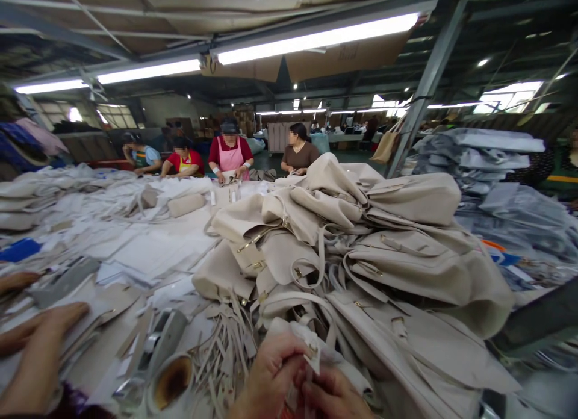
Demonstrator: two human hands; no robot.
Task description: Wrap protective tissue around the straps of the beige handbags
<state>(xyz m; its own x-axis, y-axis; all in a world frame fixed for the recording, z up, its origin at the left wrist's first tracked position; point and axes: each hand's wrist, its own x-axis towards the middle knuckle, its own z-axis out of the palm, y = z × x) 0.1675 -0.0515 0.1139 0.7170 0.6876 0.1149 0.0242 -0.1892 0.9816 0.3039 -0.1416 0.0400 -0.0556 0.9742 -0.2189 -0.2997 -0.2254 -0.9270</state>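
Observation:
At the bottom centre my left hand (pixel 268 377) is closed in a pinch, thumb and fingers together. Close beside it, my right hand (pixel 338 396) also pinches. Between them is a small pale strap piece (pixel 312 360) with a bit of gold-coloured metal; its lower part is hidden by my fingers. Beige handbags (pixel 410 265) with gold-coloured hardware are heaped just beyond my hands. A bundle of thin beige straps (pixel 226 341) lies to the left of my left hand.
Another person's hand (pixel 58 322) reaches in from the left. A round cup with brown contents (pixel 174 380) stands near a grey metal tool (pixel 160 341). Plastic-wrapped items (pixel 492 160) are stacked at right. Several people sit across the table, one in a pink apron (pixel 231 157).

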